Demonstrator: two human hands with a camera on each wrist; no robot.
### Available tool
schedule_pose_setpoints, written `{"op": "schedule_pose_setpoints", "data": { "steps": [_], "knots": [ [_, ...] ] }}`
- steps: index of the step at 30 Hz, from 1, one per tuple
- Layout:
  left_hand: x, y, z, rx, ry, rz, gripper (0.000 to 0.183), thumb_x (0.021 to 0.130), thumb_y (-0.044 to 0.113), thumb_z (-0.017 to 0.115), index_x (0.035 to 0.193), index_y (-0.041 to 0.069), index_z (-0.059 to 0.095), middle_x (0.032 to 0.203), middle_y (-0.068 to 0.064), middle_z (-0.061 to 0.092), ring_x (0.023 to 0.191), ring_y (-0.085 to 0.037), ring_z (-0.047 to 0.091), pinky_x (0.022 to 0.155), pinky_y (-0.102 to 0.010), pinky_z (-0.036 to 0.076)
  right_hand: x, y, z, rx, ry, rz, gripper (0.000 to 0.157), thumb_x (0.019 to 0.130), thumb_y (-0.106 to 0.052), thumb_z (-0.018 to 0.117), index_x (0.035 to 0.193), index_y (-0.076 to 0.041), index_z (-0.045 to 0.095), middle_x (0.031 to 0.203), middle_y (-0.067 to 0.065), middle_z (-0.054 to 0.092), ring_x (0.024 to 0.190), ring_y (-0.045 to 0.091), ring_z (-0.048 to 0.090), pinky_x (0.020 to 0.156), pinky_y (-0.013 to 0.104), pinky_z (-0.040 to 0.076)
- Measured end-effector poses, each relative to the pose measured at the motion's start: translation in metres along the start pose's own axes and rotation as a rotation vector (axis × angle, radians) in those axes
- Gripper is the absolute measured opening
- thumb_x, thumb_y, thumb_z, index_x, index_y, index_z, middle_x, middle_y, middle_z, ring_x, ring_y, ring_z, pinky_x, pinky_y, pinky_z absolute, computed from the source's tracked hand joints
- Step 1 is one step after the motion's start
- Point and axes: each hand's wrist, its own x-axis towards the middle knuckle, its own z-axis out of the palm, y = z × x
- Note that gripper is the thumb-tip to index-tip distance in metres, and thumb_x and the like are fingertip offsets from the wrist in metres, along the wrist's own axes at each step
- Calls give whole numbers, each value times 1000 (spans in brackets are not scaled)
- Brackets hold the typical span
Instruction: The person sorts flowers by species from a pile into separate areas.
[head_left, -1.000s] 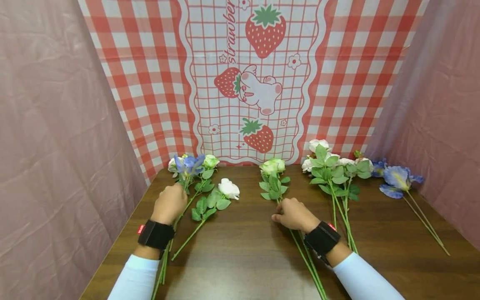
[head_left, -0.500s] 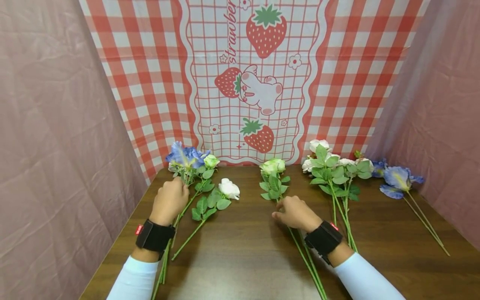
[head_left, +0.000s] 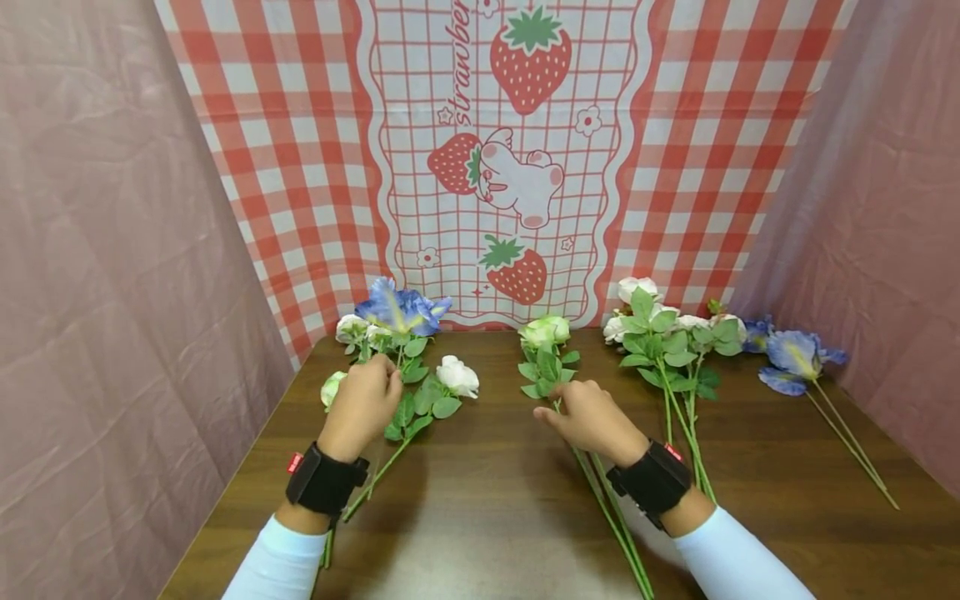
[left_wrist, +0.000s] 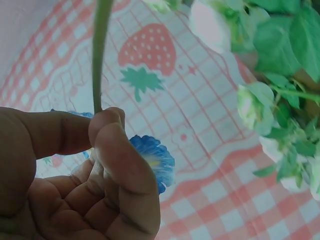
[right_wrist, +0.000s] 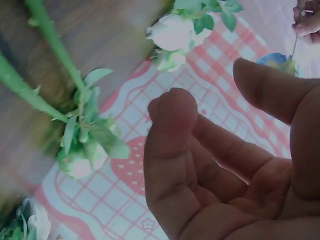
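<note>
My left hand (head_left: 362, 408) pinches the thin stem (left_wrist: 101, 55) of a blue iris (head_left: 401, 310) between thumb and fingers. The iris bloom leans toward the right over white roses (head_left: 351, 328) at the table's back left. Beside that hand, to its left, a pale green rose (head_left: 331, 388) peeks out. A single white rose (head_left: 457, 377) lies just to the right. My right hand (head_left: 598, 421) hovers over the stems of a pale green rose (head_left: 546, 332), its thumb apart from the fingers and nothing held, as the right wrist view shows.
Several white roses (head_left: 637, 291) with leafy stems lie at the back right of the brown table (head_left: 480, 517). Blue irises (head_left: 795, 354) lie beyond them, near the right edge. A strawberry-print cloth (head_left: 517, 275) hangs behind, with pink cloth (head_left: 112, 292) on both sides.
The left hand has raised the blue iris and carried it to the right, uncovering a pale green rose on its left. The right hand has risen slightly, its thumb farther out.
</note>
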Motion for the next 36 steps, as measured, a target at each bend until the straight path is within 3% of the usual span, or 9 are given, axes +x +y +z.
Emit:
{"op": "schedule_pose_setpoints", "data": {
  "steps": [6,11,15,23,32,36],
  "knots": [
    [-4,15,3,-46,-30,21,12,102,8,58,95,0,64,71,-6,61,51,-12,50,50,-30,43,-2,-9,-3,18,71,-13,30,97,-35,72,101,-5,75,54,-4,46,46,9,39,49,27,33],
    [-7,25,4,-111,-53,32,12,103,9,57,96,2,64,72,-4,62,51,-11,49,50,-28,44,-4,-17,-7,58,95,2,42,98,-36,71,118,1,72,59,-4,56,47,9,47,51,29,41],
    [-10,32,6,-146,-52,47,12,103,10,58,95,4,64,75,-3,64,52,-9,50,51,-28,44,-6,-22,-9,93,139,-18,47,98,-38,70,121,4,70,70,-4,67,57,6,57,59,31,50],
    [-16,50,21,-190,-22,143,9,100,8,64,92,6,63,72,1,64,56,-5,53,54,-26,46,-9,-33,-11,331,185,9,39,99,-42,68,116,-8,75,87,-1,75,72,14,69,63,32,54],
    [-22,62,31,-237,-7,190,7,98,7,67,92,6,64,73,1,65,58,-7,57,53,-23,47,-15,-45,-11,498,201,-9,33,98,-35,71,111,-7,78,79,1,73,67,22,69,59,29,55],
    [-24,67,34,-260,-13,203,7,98,6,68,92,6,64,72,3,64,58,-6,56,54,-22,47,-17,-50,-9,588,180,-19,29,98,-29,71,111,-4,77,86,5,75,70,27,71,63,30,58]
  ]
}}
